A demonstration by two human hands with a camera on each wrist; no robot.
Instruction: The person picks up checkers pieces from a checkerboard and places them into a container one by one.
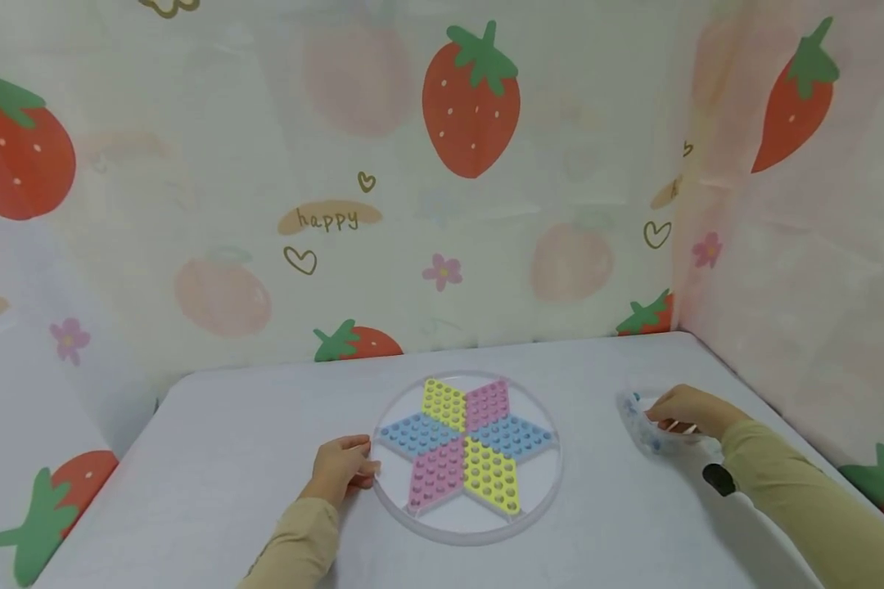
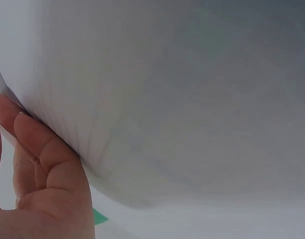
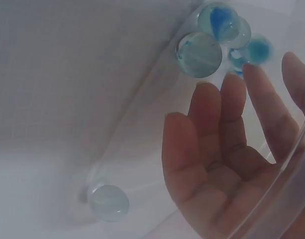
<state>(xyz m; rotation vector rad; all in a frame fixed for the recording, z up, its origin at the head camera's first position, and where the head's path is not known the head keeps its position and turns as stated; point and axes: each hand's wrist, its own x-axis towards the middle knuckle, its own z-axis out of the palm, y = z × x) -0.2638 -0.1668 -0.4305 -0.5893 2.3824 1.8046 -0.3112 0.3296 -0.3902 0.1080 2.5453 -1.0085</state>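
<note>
A round Chinese checkers board (image 1: 442,532) with a pink, yellow and blue six-pointed star lies on the table. At its left edge my left hand (image 1: 342,470) holds the rim with thumb and fingers; in the left wrist view the fingers (image 2: 52,154) bend against a large blurred pale surface. My right hand (image 1: 688,409) reaches into a clear plastic container (image 1: 637,429) at the right. Inside it, the loosely spread fingers (image 3: 179,144) come close to several clear and blue glass marbles (image 3: 199,55). Whether a fingertip touches one, I cannot tell. Another marble (image 3: 110,203) lies apart, lower left.
A white cloth covers the table (image 1: 228,458). Strawberry-patterned curtains (image 1: 368,147) hang behind it and along both sides. A dark oval object (image 1: 719,479) shows under the right wrist.
</note>
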